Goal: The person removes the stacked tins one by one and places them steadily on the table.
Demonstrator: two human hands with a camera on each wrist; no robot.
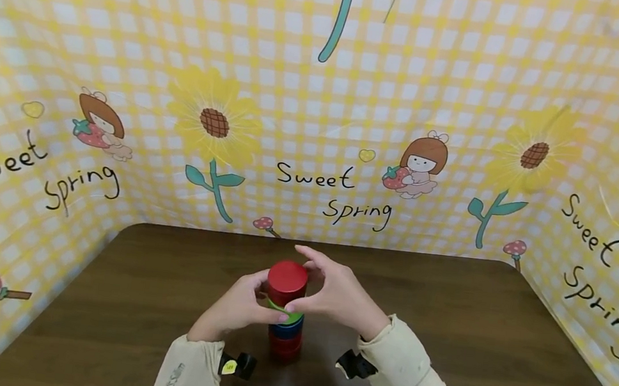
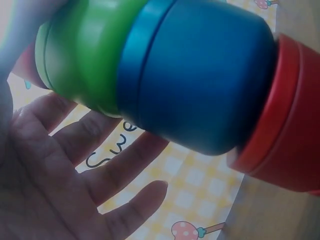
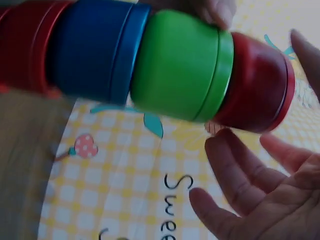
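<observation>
Four round tins stand stacked in one column. On top is a red tin, below it a green tin, then a blue tin, with another red tin at the bottom. My left hand holds the green tin, thumb across its front and index finger round behind, while the other fingers spread loosely. My right hand arches around the top red tin from the right. Its fingers are spread and stand off the tin's side in the right wrist view.
The column stands on a dark brown wooden table. Behind and at both sides hangs a yellow checked cloth with sunflowers and lettering. A black strap with a small camera sits at the right wrist, another camera at the left.
</observation>
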